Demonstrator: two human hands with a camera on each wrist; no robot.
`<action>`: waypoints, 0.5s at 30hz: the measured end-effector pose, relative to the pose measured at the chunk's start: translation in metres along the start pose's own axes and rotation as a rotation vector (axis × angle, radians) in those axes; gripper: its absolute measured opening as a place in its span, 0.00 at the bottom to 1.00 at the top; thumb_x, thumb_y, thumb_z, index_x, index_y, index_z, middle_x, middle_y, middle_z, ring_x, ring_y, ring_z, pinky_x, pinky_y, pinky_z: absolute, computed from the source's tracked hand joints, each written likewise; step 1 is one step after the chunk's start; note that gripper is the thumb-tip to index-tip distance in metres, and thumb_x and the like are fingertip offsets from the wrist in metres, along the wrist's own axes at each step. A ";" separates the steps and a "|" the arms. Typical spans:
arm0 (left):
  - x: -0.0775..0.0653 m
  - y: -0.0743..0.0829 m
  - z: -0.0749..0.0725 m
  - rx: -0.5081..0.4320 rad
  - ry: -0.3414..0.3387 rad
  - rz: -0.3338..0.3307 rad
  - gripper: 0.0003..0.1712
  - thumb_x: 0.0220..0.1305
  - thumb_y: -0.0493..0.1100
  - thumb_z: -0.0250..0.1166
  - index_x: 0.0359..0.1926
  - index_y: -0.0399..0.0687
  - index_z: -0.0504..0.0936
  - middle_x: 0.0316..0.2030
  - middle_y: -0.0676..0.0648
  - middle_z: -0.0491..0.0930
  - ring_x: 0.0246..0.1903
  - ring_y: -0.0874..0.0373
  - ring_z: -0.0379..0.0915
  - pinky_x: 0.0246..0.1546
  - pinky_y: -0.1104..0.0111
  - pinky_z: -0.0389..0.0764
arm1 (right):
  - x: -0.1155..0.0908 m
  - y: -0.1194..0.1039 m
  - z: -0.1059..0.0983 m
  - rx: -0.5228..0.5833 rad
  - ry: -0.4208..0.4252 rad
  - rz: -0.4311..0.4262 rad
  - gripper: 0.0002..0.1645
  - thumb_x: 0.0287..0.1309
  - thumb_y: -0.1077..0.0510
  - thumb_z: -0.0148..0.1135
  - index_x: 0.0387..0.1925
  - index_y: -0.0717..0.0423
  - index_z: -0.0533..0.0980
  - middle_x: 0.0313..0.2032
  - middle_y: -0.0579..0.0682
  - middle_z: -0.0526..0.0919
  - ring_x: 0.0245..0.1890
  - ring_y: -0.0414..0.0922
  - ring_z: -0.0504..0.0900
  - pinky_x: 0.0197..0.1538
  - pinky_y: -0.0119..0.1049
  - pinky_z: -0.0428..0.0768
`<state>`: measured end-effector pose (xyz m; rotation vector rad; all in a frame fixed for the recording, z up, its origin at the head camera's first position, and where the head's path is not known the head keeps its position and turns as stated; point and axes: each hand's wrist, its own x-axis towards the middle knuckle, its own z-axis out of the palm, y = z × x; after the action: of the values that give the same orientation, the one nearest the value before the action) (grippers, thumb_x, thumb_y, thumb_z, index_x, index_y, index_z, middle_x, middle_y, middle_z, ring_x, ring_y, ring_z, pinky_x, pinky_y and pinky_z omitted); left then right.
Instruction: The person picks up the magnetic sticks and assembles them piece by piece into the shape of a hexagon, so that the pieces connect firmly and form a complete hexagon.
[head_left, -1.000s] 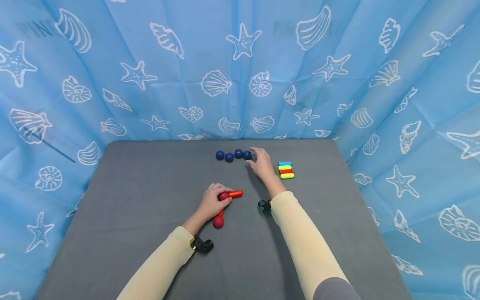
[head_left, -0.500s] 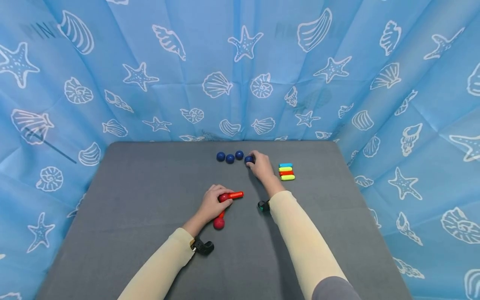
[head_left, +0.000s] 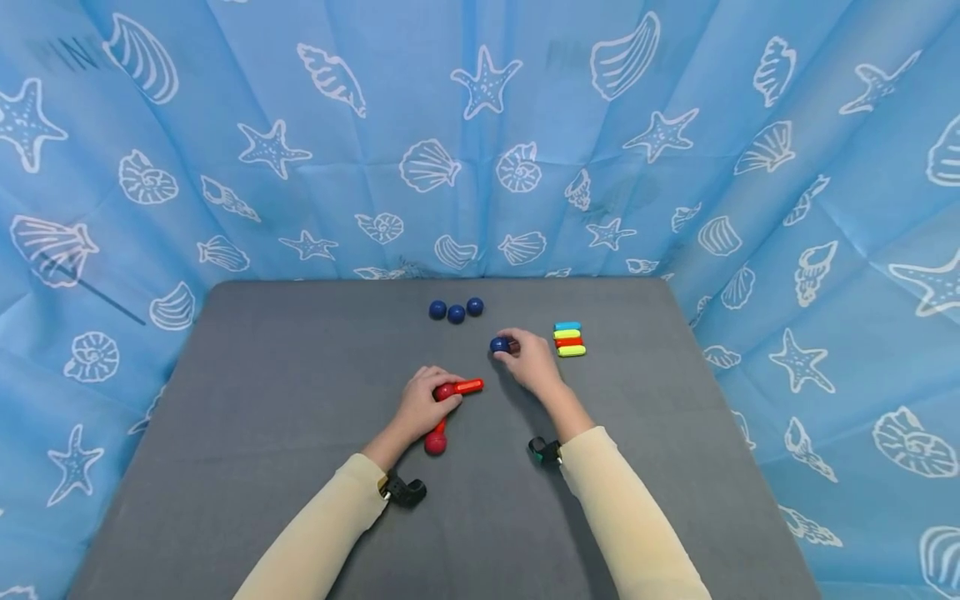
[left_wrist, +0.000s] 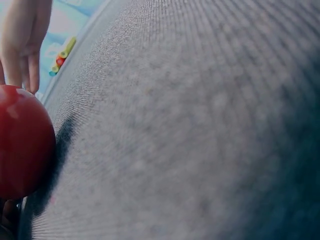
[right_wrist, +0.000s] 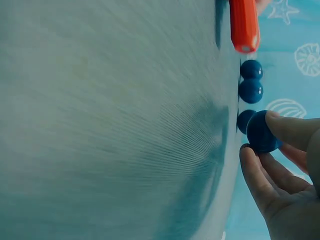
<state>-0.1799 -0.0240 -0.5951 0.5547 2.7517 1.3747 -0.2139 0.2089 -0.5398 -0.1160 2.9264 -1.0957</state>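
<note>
My left hand (head_left: 420, 404) grips a red ball (head_left: 445, 392) from which a red stick (head_left: 469, 386) points right. A further red stick (head_left: 439, 426), partly covered by the hand, runs down to a second red ball (head_left: 435, 442); that ball looms large in the left wrist view. My right hand (head_left: 531, 360) pinches a dark blue ball (head_left: 499, 344) between thumb and fingers. In the right wrist view the pinched blue ball (right_wrist: 261, 132) appears against the curtain, with the red stick's end (right_wrist: 244, 40) above it. Whether it touches the table is unclear.
Three blue balls (head_left: 456, 314) sit near the table's back edge. Several short sticks (head_left: 568, 340), blue, yellow and red, lie side by side right of my right hand. A blue shell-patterned curtain (head_left: 480, 167) hangs behind the grey table (head_left: 300, 375).
My right hand has closed on the rightmost blue ball and brought it towards me, away from the other three. The left hand and the red pieces have stayed in place.
</note>
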 end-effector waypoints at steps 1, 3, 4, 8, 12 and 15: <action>0.000 0.000 0.000 0.005 0.000 -0.001 0.14 0.60 0.46 0.72 0.48 0.58 0.89 0.42 0.54 0.83 0.44 0.57 0.72 0.46 0.61 0.74 | -0.005 0.000 0.001 0.011 -0.004 -0.004 0.23 0.63 0.56 0.70 0.58 0.54 0.79 0.52 0.56 0.84 0.48 0.50 0.85 0.53 0.46 0.83; 0.000 0.000 0.001 0.011 0.000 -0.001 0.14 0.60 0.46 0.72 0.49 0.57 0.89 0.42 0.54 0.83 0.44 0.57 0.72 0.46 0.61 0.73 | -0.015 0.001 0.002 0.037 -0.008 -0.009 0.22 0.62 0.57 0.70 0.58 0.54 0.79 0.52 0.57 0.84 0.47 0.49 0.86 0.52 0.45 0.83; 0.000 0.000 0.001 0.015 0.000 -0.001 0.14 0.60 0.46 0.73 0.49 0.57 0.89 0.42 0.54 0.82 0.44 0.57 0.72 0.46 0.61 0.73 | -0.020 0.001 0.003 0.051 -0.007 -0.013 0.22 0.62 0.57 0.70 0.57 0.55 0.79 0.52 0.57 0.85 0.47 0.49 0.87 0.52 0.45 0.84; 0.000 0.001 0.001 0.016 0.009 0.011 0.14 0.60 0.46 0.73 0.48 0.57 0.89 0.42 0.53 0.83 0.44 0.56 0.73 0.46 0.60 0.73 | -0.034 0.000 0.005 0.090 0.006 -0.014 0.21 0.61 0.59 0.71 0.56 0.55 0.80 0.51 0.57 0.85 0.45 0.49 0.87 0.50 0.44 0.84; 0.000 0.002 0.001 0.021 0.027 0.020 0.15 0.59 0.44 0.74 0.48 0.56 0.89 0.41 0.53 0.83 0.45 0.55 0.74 0.47 0.58 0.75 | -0.043 0.000 0.009 0.101 0.001 -0.016 0.21 0.60 0.60 0.72 0.55 0.54 0.80 0.50 0.56 0.85 0.45 0.48 0.87 0.49 0.43 0.84; -0.001 0.002 0.001 0.026 0.031 0.012 0.15 0.58 0.45 0.74 0.48 0.57 0.89 0.41 0.54 0.83 0.44 0.56 0.74 0.46 0.59 0.75 | -0.048 0.000 0.012 0.097 -0.018 -0.017 0.22 0.60 0.60 0.72 0.56 0.55 0.80 0.50 0.56 0.85 0.45 0.48 0.87 0.49 0.43 0.84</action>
<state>-0.1787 -0.0226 -0.5944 0.5564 2.7993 1.3638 -0.1653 0.2049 -0.5490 -0.1492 2.8556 -1.2293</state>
